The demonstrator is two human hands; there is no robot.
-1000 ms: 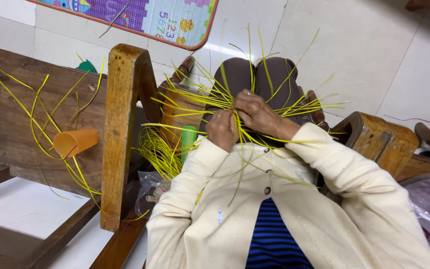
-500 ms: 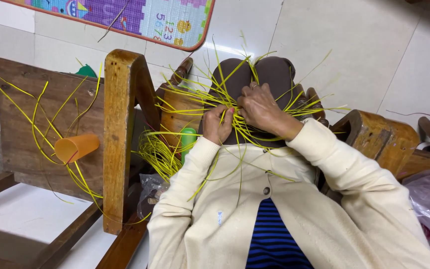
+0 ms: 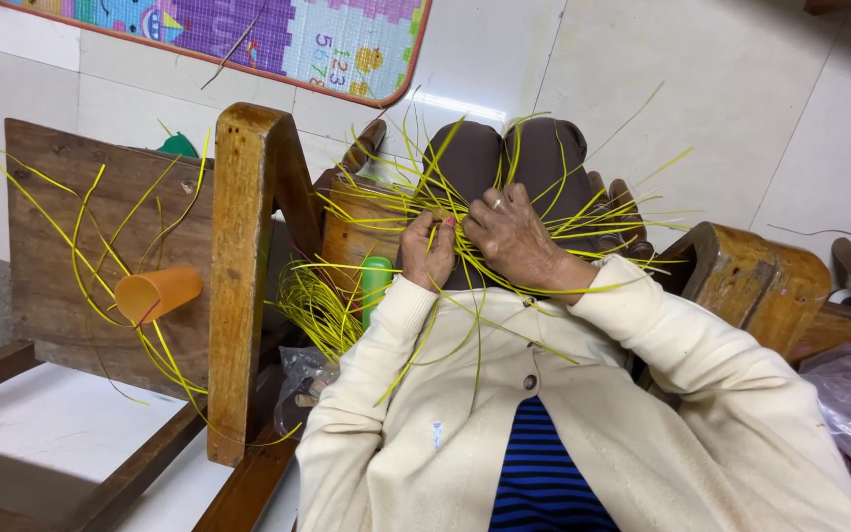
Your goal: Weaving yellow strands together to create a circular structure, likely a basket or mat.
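Both hands work at a tangle of thin yellow strips [image 3: 465, 212] spread over the person's lap, on the brown trousers [image 3: 504, 158]. The left hand [image 3: 428, 251] has its grip clenched around a few strips, fingers curled tight, a painted nail showing. The right hand [image 3: 512, 234] lies just beside it, touching it, fingers pressed down on the strips where they cross; whether it pinches any I cannot tell. Loose ends fan out from the hands in all directions and trail down over the cream cardigan [image 3: 465, 433].

An orange plastic cup [image 3: 158, 294] lies on its side against the wooden chair [image 3: 248, 246] at the person's left, mouth turned away; what it holds cannot be seen. More yellow strips loop around it. A green bottle-like container [image 3: 376, 281] stands near the left wrist, beside a coiled bundle of strips [image 3: 322, 305]. A clear plastic bag [image 3: 302, 369] sits below that bundle, contents unclear
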